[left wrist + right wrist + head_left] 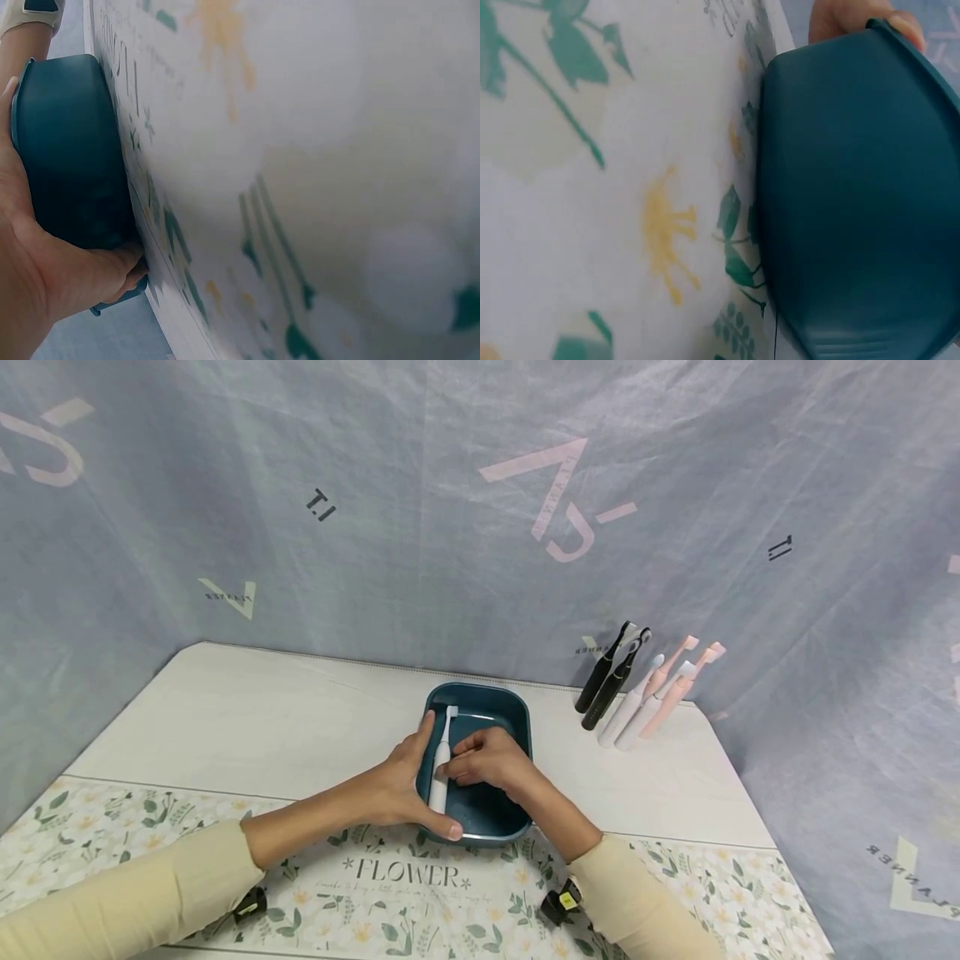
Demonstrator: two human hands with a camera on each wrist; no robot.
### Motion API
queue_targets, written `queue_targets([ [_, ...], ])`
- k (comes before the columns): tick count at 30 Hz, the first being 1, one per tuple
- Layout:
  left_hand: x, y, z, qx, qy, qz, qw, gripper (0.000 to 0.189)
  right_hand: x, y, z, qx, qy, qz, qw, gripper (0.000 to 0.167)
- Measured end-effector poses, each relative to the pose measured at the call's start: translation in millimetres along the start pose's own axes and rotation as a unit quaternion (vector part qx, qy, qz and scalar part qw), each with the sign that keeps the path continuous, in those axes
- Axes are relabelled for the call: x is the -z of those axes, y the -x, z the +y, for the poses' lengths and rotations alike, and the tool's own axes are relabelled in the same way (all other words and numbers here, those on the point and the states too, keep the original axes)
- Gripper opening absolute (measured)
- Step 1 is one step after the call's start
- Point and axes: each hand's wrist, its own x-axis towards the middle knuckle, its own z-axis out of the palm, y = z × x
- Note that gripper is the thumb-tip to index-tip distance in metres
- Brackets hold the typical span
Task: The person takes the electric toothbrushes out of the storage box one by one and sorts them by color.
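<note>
A white electric toothbrush lies lengthwise along the left side inside a dark teal plastic basin, its brush head toward the back. My right hand reaches into the basin and pinches the handle with its fingertips. Around the basin's left front corner is my left hand, gripping it with the thumb on the front rim and the fingers along the left side. The left wrist view shows those fingers low against the outer wall. In the right wrist view the basin's outer wall hides the right hand.
Right of the basin stand several electric toothbrushes: black ones, white ones and pink ones. The table cover is white at the back and flower-printed in front. Grey printed curtains enclose the table's back and sides.
</note>
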Motion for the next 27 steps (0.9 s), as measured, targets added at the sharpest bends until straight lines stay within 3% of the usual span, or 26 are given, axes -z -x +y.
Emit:
queue_targets([
  [5,0.4,0.0,0.4,-0.003,-0.006,0.001,1.0,0.173,-3.0,-1.8,0.2,-0.012,0.064,0.013,0.9978,0.062],
  [13,0.3,0.1,-0.8,-0.003,0.0,-0.001,1.0,0.173,-9.5,-1.4,-4.7,0.008,0.18,0.029,0.9832,0.061],
  [20,0.0,0.5,-1.2,-0.012,0.001,-0.002,0.9999,0.173,-9.8,-2.2,-4.9,0.012,0.156,0.022,0.9874,0.044],
  [27,-0.2,-0.3,-1.9,-0.02,0.002,0.001,0.9998,0.174,-7.9,-3.5,-2.3,0.008,0.124,0.0,0.9923,0.044],
])
